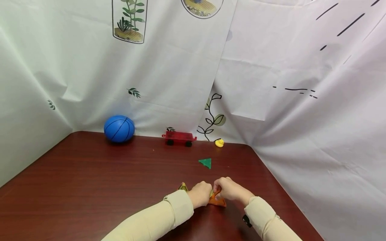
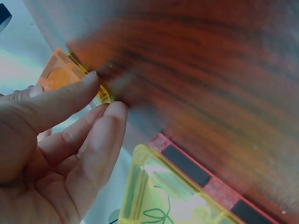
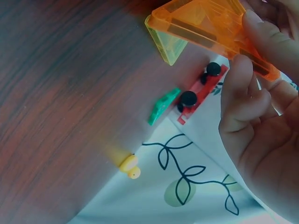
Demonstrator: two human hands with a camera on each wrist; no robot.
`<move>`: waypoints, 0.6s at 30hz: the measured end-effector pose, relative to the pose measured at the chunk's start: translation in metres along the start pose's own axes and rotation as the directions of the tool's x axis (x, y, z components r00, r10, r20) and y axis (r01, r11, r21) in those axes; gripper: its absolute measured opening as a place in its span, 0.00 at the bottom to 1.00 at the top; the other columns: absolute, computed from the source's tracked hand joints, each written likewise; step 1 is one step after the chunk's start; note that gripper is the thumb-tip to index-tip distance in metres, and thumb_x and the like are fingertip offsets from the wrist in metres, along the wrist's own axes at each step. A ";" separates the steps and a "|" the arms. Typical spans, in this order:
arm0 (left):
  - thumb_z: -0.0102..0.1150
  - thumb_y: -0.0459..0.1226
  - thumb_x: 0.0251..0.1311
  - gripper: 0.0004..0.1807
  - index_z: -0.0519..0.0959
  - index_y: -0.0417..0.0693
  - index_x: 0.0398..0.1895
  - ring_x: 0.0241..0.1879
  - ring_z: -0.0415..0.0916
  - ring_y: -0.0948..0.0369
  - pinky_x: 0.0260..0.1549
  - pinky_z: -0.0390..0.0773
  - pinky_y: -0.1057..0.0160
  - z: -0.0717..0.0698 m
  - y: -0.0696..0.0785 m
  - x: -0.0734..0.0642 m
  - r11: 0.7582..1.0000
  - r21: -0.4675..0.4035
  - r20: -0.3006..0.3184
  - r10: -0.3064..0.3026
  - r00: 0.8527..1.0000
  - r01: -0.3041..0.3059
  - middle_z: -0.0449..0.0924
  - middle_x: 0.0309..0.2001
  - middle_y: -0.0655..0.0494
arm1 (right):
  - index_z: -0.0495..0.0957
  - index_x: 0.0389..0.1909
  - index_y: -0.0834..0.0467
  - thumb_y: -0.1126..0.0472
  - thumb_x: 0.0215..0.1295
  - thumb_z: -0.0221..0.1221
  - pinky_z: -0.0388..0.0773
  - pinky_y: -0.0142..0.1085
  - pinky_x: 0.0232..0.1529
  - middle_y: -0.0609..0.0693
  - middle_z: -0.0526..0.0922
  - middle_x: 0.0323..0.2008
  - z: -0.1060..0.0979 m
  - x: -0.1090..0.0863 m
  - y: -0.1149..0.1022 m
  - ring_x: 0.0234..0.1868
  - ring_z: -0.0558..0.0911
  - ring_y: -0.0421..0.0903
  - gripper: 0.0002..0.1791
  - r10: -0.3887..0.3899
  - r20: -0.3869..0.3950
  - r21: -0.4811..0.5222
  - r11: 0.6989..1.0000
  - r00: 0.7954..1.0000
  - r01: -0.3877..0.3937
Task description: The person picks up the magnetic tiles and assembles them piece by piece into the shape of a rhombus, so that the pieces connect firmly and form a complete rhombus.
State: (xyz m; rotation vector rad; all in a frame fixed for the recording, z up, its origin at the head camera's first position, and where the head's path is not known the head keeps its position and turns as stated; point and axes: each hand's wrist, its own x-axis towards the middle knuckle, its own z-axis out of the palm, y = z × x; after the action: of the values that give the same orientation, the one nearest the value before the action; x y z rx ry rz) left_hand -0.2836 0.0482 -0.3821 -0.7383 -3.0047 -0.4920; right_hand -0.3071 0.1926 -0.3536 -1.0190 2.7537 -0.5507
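Observation:
My right hand (image 1: 230, 190) pinches an orange see-through triangle magnetic tile (image 3: 205, 23) between thumb and fingers. Low over the table, my left hand (image 1: 200, 194) has its thumb and fingertips at the corner of a yellow magnetic tile (image 2: 103, 94), pinching it. This yellow tile is right against the orange one in the left wrist view, and the left hand partly covers both. Beside the left hand is another yellow tile (image 2: 135, 186) with a red tile edge (image 2: 212, 186) along its base, showing dark magnet strips.
A green triangle tile (image 1: 206, 163) lies beyond the hands. Along the back edge are a blue ball (image 1: 119, 129), a red toy wagon (image 1: 180, 136) and a yellow rubber duck (image 1: 219, 143). White printed cloth (image 1: 169, 67) hangs behind the brown table (image 1: 105, 174).

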 end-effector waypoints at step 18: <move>0.69 0.30 0.36 0.10 0.75 0.46 0.16 0.13 0.65 0.65 0.14 0.67 0.71 -0.002 0.002 -0.002 1.000 0.001 0.012 -0.031 0.999 0.030 0.67 0.13 0.58 | 0.78 0.30 0.54 0.54 0.53 0.60 0.71 0.33 0.26 0.41 0.77 0.24 -0.021 0.009 0.006 0.24 0.73 0.39 0.09 0.007 -0.074 0.082 0.997 0.997 -0.001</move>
State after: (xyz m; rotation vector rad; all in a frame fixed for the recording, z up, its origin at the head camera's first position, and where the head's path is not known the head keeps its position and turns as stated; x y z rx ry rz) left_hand -0.2809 0.0486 -0.3798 -0.6991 -3.0318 -0.4889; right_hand -0.3237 0.1970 -0.3366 -0.9941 2.7708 -0.7082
